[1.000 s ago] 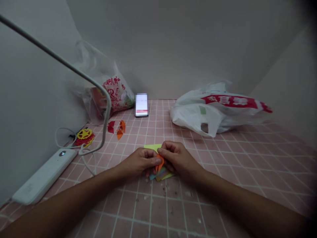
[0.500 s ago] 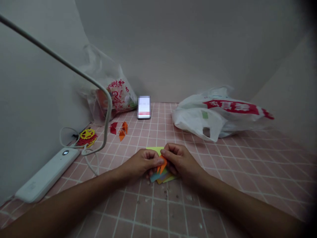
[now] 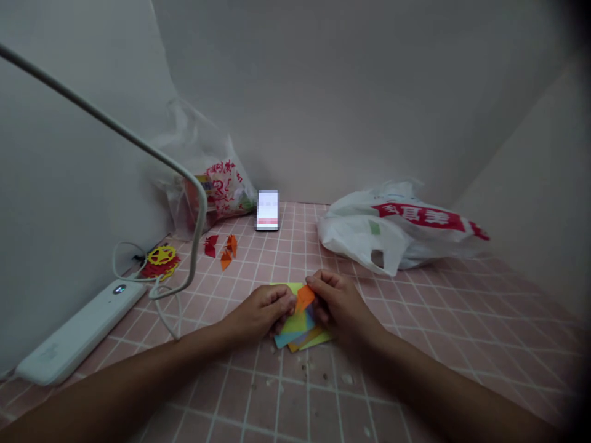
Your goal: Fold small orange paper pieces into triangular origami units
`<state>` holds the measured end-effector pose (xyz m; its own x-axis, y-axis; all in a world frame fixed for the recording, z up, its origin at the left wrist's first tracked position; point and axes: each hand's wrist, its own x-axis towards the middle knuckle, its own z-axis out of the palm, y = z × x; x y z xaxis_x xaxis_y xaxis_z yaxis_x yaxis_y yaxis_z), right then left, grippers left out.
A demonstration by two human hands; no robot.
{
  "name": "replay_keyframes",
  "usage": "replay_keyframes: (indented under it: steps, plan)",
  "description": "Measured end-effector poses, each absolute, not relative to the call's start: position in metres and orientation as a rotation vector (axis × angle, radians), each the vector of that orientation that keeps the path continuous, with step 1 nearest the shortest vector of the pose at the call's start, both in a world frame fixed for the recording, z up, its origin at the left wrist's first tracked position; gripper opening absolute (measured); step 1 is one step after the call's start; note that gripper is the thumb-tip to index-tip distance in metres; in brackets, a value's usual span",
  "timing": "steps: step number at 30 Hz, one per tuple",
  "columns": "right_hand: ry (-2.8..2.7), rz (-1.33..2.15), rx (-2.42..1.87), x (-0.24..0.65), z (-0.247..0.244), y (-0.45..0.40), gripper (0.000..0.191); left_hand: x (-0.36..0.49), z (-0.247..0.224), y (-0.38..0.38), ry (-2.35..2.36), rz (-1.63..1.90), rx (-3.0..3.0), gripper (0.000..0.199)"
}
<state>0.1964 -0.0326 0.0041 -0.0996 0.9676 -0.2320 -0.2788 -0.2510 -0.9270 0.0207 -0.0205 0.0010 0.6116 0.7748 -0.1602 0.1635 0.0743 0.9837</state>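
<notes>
Between my hands is a small piece of folded orange paper (image 3: 305,298), raised above a fanned stack of coloured paper sheets (image 3: 295,326) in yellow, blue and orange. My left hand (image 3: 272,311) pinches the paper's left side between thumb and curled fingers. On its right edge, my right hand (image 3: 335,301) grips with thumb and fingers closed. Part of the paper is covered by my fingers. Further off to the left lie folded orange paper butterflies (image 3: 226,258) and a red one (image 3: 211,246).
A phone (image 3: 267,210) leans at the back wall between a clear printed plastic bag (image 3: 221,187) and a white plastic bag (image 3: 397,221). At left are a white power bank (image 3: 83,332), yellow and red cut-out shapes (image 3: 161,257) and a white cable (image 3: 180,169) arching in front.
The orange paper has turned from two hanging points to a flatter, wider face toward me. My hands sit slightly further apart, and the whole view has shifted a little.
</notes>
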Motion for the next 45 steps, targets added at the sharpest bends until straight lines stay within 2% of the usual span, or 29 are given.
replay_keyframes:
  steps: [3,6,10,14,17,20,24,32,37,45]
  plan:
    - [-0.782,1.644,-1.055,0.199,0.005,-0.030,0.037,0.017,0.002,-0.016,0.854,0.810,1.823,0.016]
    - [-0.756,1.773,-1.001,0.198,0.007,-0.034,0.035,0.015,0.005,-0.016,0.740,1.059,2.208,0.033]
    - [-0.789,1.912,-0.983,0.192,0.005,-0.041,0.033,0.014,0.008,-0.023,0.588,1.209,2.356,0.019]
    - [-0.957,1.849,-1.044,0.188,0.002,-0.044,0.034,0.018,0.011,-0.029,0.770,1.198,1.970,0.005]
    - [-1.152,1.451,-1.102,0.188,0.005,-0.045,0.030,0.022,0.014,-0.029,0.860,1.091,1.541,0.014]
    - [-1.458,1.036,-1.012,0.191,0.014,-0.047,0.019,0.024,0.018,-0.028,0.868,1.091,1.374,0.019]
    - [-1.632,0.829,-0.997,0.193,0.024,-0.049,0.010,0.027,0.026,-0.031,0.887,1.087,1.309,0.024]
    - [-1.708,0.732,-0.975,0.194,0.039,-0.043,0.008,0.037,0.038,-0.028,0.848,1.061,1.292,0.031]
    - [-1.586,0.900,-1.013,0.192,0.049,-0.043,0.006,0.035,0.048,-0.030,0.860,1.073,1.288,0.031]
    - [-1.532,1.092,-0.958,0.183,0.048,-0.055,0.014,0.025,0.048,-0.053,0.870,1.103,1.304,0.028]
